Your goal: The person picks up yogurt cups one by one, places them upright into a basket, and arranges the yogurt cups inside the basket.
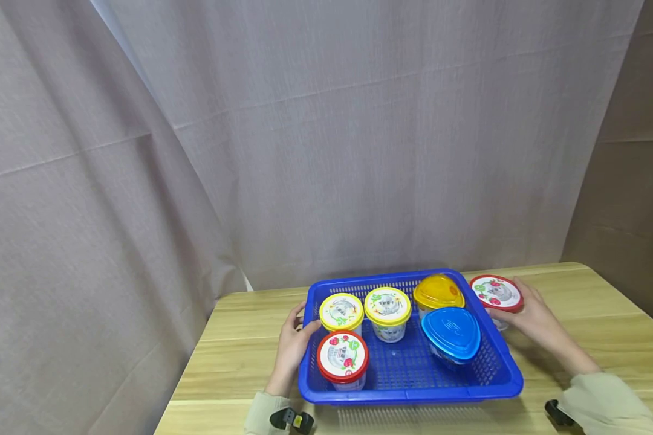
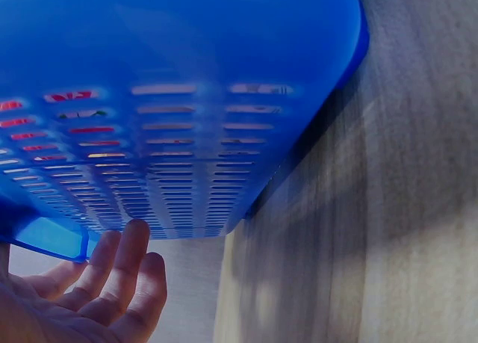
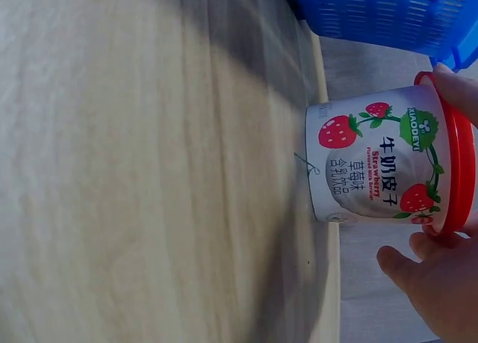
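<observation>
A blue plastic basket (image 1: 402, 396) with slotted walls stands on the wooden table. My left hand (image 1: 292, 350) grips its left side, the thumb over the rim; in the left wrist view the fingers (image 2: 134, 253) lie along the outside. Just right of the basket, my right hand (image 1: 536, 317) holds a strawberry milk cup (image 1: 496, 293) by its red lid; the right wrist view shows the cup's white printed side (image 3: 381, 160). Inside the basket are a red-lidded cup (image 1: 343, 356), two yellow-lidded cups (image 1: 341, 311) (image 1: 388, 306), a yellow-topped tub (image 1: 439, 292) and a blue-topped tub (image 1: 450, 333).
The wooden table (image 1: 223, 362) extends to both sides of the basket. A grey curtain (image 1: 359, 151) hangs behind the table's back edge, and brownish cloth (image 1: 626, 211) hangs at the right.
</observation>
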A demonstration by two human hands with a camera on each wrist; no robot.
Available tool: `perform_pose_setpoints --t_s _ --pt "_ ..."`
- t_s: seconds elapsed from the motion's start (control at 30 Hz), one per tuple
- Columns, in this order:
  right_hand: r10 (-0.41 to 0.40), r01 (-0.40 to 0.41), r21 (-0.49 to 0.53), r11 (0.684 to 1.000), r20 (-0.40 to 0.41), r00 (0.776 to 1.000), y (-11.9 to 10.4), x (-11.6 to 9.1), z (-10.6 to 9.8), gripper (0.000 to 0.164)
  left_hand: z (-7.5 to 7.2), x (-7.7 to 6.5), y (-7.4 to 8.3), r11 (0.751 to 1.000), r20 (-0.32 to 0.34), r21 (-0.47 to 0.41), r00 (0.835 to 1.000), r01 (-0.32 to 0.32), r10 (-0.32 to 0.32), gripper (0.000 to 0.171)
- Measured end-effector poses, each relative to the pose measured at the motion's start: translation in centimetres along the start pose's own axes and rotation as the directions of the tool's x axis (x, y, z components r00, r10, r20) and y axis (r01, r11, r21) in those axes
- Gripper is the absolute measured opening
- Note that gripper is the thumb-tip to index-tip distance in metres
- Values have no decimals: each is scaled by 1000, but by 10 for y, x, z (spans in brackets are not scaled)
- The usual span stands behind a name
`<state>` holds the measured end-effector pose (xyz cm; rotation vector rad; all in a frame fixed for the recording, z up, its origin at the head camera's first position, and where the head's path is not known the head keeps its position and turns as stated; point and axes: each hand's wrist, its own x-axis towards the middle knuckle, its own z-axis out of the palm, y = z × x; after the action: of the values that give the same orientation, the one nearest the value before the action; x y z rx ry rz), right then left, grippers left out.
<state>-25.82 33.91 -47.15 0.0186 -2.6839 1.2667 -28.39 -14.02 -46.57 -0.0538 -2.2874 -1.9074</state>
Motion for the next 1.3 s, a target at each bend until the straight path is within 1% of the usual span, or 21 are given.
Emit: perform_pose_setpoints --t_s 0.2,0.3,0.37,0.53,0.63,0.67,0.87,0.9,1.03,1.17,1.3 --pt "7 -7 7 1000 -28 1000 -1 1 1 111 1 1 2 1000 -3 -5 1000 0 0 66" --pt "12 -11 7 1000 -29 1000 -1 0 0 111 1 -1 8 1000 4 -21 1000 4 -4 65" --pt "12 -12 4 1000 -27 1000 -1 0 -1 112 0 -4 15 1000 12 -27 1000 1 -1 64" --pt "17 -17 -4 1000 -35 999 -2 -1 -1 111 -3 -18 39 1000 29 -25 1000 -6 7 61" --pt "16 -16 -4 1000 -44 999 -2 -2 -2 111 -3 -22 46 1000 28 -27 1000 -5 6 61" --pt "11 -11 -4 1000 -46 999 -3 -2 -2 111 -3 -20 42 1000 23 -26 1000 -2 3 61" --pt "-32 32 -6 999 -61 998 -3 -3 -3 108 -2 -18 38 999 22 -48 1000 -9 10 62" --pt "-34 34 -4 999 -63 997 -3 -3 -3 108 -2 -21 43 999 25 -51 1000 -11 12 61" --pt "-39 38 -12 999 -70 997 0 -4 -3 106 -2 -24 47 999 24 -41 1000 -12 13 61" --pt "-29 26 -31 999 -69 997 3 -5 -3 107 -3 -25 47 999 18 -32 1000 -5 6 60" --pt "15 -17 -36 999 -57 998 4 -7 -5 109 -5 -26 46 1000 20 -26 1000 2 -2 60"
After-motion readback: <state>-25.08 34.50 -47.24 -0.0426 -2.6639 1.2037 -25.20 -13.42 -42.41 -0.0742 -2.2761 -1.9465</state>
